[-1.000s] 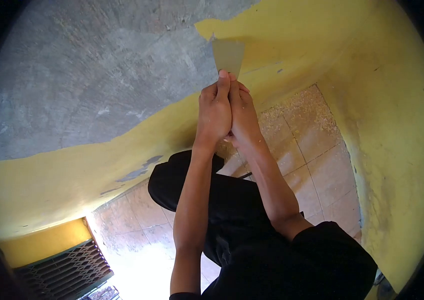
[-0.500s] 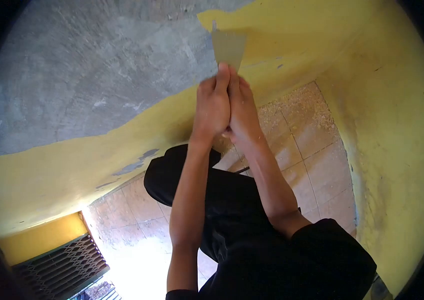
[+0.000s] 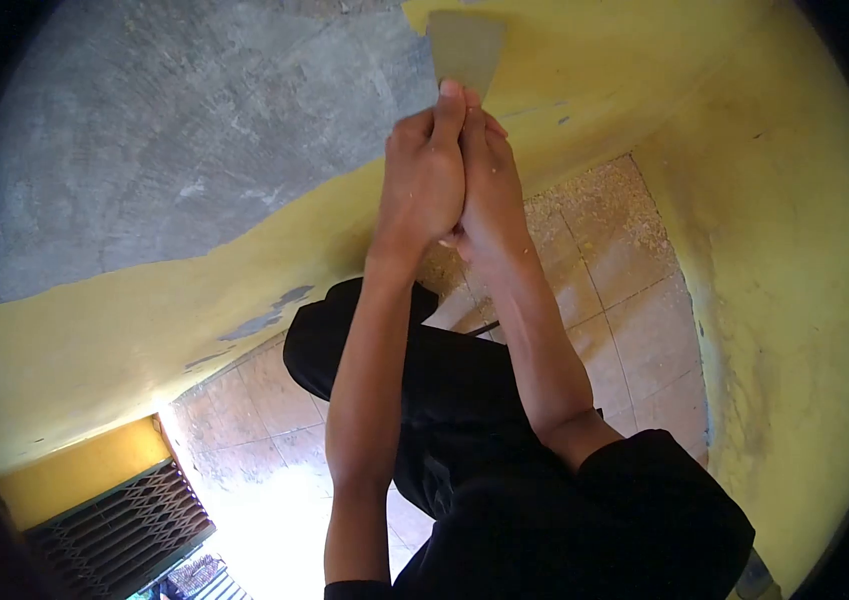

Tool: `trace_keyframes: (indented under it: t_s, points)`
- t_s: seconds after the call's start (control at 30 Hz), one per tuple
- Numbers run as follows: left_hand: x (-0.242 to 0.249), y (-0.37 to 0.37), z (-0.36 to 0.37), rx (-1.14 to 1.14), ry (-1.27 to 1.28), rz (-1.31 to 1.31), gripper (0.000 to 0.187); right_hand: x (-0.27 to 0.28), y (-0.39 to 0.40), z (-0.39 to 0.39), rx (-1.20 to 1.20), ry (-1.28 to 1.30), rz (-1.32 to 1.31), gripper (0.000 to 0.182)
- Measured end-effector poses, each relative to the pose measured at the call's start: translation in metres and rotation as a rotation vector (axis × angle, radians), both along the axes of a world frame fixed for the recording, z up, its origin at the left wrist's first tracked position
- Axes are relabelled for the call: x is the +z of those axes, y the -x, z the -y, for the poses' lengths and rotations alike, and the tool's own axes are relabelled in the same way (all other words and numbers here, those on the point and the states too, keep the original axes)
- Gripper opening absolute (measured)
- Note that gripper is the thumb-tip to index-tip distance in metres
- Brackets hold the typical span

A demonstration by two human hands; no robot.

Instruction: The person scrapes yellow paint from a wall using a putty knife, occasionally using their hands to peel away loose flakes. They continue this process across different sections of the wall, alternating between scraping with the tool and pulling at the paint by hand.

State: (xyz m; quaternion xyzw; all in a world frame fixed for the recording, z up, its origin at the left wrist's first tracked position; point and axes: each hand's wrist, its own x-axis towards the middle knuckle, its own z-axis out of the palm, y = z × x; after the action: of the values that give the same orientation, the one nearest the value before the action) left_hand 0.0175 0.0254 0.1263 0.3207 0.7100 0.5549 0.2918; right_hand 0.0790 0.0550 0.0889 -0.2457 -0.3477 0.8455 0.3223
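While hands [image 3: 422,190] grip scraper [image 3: 467,48], yellow-grey wall [image 3: 184,130]

The scraper's [image 3: 466,48] handle is hidden by the left hand [image 3: 422,190] and right hand [image 3: 492,190] (several fingertips, too). Glare washes out part of the floor [image 3: 649,325]; the gate [image 3: 129,525] is cut off at lower left.

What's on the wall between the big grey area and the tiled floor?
Yellow paint band, broken low down by small grey chips. It separates the grey area from the tiled floor. Shows in the head view.
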Motion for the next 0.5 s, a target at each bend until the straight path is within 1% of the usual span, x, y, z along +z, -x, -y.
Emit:
trace_keyframes:
  t_s: [0.07,0.1,0.2,0.3,0.37,0.43,0.5]
  points:
    - [-0.016,-0.002,0.002,0.033,0.014,-0.011,0.061,-0.009,0.002,-0.001,-0.047,-0.093,0.155,0.056]
    - [-0.008,-0.006,0.0,0.066,0.037,-0.012,0.062,-0.003,0.004,-0.005,-0.055,-0.103,0.141,0.056]
    - [0.008,-0.008,-0.001,0.021,0.015,-0.005,0.061,0.002,0.004,-0.004,-0.064,-0.049,0.165,0.054]
    - [-0.004,-0.009,0.006,0.019,0.023,0.033,0.062,0.004,-0.002,0.001,-0.012,-0.008,0.098,0.053]
    - [-0.006,-0.008,0.003,0.01,0.015,-0.007,0.062,-0.002,-0.003,0.003,0.003,0.033,0.121,0.047]
    - [-0.003,-0.01,0.005,0.012,0.026,-0.021,0.062,0.001,0.0,0.004,-0.033,0.021,0.089,0.047]
    - [0.002,-0.012,0.007,0.023,0.051,0.04,0.062,-0.004,0.002,0.007,-0.06,0.013,0.07,0.047]
